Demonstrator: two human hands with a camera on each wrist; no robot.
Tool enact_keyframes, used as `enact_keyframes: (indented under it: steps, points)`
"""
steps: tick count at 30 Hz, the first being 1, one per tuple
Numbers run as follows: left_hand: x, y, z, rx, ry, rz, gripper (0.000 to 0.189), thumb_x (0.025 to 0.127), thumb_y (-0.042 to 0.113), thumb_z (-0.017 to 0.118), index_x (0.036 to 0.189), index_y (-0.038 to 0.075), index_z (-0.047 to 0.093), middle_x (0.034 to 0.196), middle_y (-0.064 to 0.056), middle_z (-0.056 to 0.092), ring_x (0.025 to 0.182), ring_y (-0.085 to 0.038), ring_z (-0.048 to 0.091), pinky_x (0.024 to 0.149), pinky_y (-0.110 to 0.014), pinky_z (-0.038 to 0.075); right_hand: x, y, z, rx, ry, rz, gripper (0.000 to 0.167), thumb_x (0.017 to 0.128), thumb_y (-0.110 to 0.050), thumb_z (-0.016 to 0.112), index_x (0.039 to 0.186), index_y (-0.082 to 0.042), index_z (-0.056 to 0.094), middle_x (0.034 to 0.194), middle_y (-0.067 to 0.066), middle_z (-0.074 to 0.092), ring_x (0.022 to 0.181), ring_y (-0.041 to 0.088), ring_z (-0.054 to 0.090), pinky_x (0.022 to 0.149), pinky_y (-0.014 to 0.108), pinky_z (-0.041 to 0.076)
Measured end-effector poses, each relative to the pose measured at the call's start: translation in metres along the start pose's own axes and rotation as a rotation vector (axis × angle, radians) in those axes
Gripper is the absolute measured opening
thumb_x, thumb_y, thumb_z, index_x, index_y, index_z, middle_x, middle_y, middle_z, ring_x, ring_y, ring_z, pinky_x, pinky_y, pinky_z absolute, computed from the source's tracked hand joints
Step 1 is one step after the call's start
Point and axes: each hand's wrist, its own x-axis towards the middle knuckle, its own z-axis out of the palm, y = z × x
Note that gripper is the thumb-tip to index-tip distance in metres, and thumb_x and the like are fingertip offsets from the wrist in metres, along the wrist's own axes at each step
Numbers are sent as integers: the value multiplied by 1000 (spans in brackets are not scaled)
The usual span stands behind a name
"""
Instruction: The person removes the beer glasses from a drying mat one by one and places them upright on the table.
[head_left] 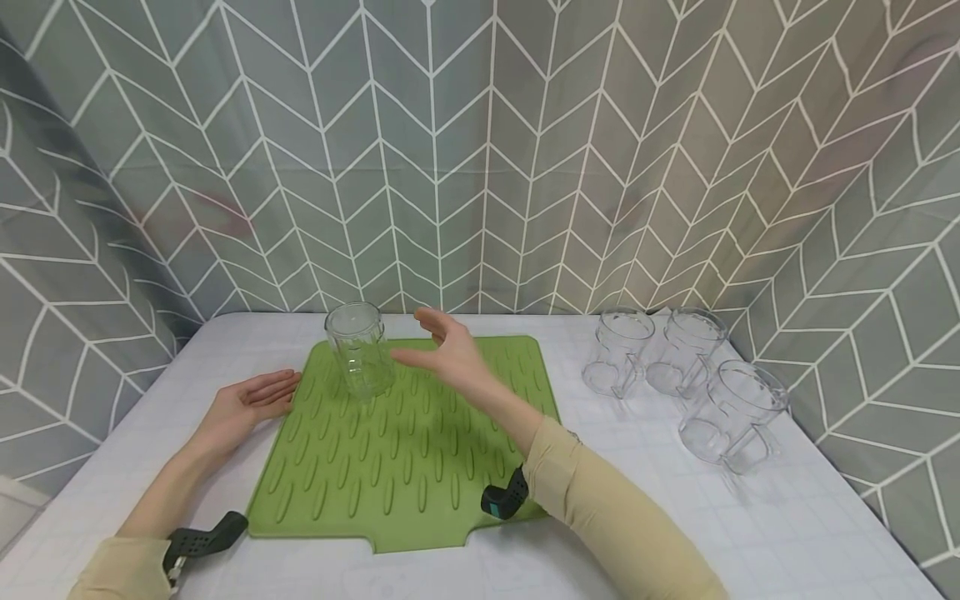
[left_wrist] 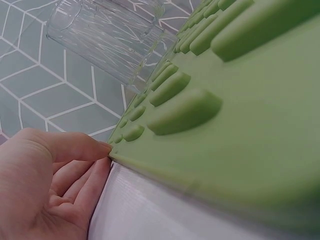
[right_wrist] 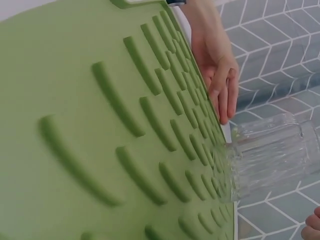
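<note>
A clear glass mug (head_left: 360, 354) stands upright on the far left part of a green ridged mat (head_left: 420, 525). To its right is my right hand (head_left: 453, 354), thumb and fingers spread apart, holding nothing. Only a bit of that hand's fingers (right_wrist: 312, 229) enters the right wrist view, beside the glass mug (right_wrist: 277, 157). My left hand (head_left: 243, 408) rests on the table along the mat's left edge, fingers relaxed. In the left wrist view, the left thumb (left_wrist: 82, 147) has its tip right at the edge of the mat (left_wrist: 260, 125).
Three more clear glass mugs stand on the right of the white table (head_left: 637, 475): one at the back (head_left: 618, 354), another beside it (head_left: 684, 354), and a third nearer (head_left: 735, 417). A grey curtain (head_left: 457, 158) with white chevron lines borders the table's back and sides.
</note>
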Motion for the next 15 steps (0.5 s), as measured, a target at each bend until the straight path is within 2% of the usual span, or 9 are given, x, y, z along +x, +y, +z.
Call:
enact_keyframes:
  steps: [6,15]
  points:
    - [0,0,0,-26,-1,14,70,97,25,68,150,-6,36,149,-27,42,112,17,53,91,-7,49,13,0,16,-66,37,34,82,81,-29,84,151,-15,43,154,1,46,143,23,41,119,41,36]
    - [0,0,-1,5,0,15,68,98,27,67,150,-6,38,148,-25,44,111,18,53,91,-5,47,24,-1,37,-112,54,74,85,80,-38,85,151,-20,43,154,0,46,141,22,43,114,41,41]
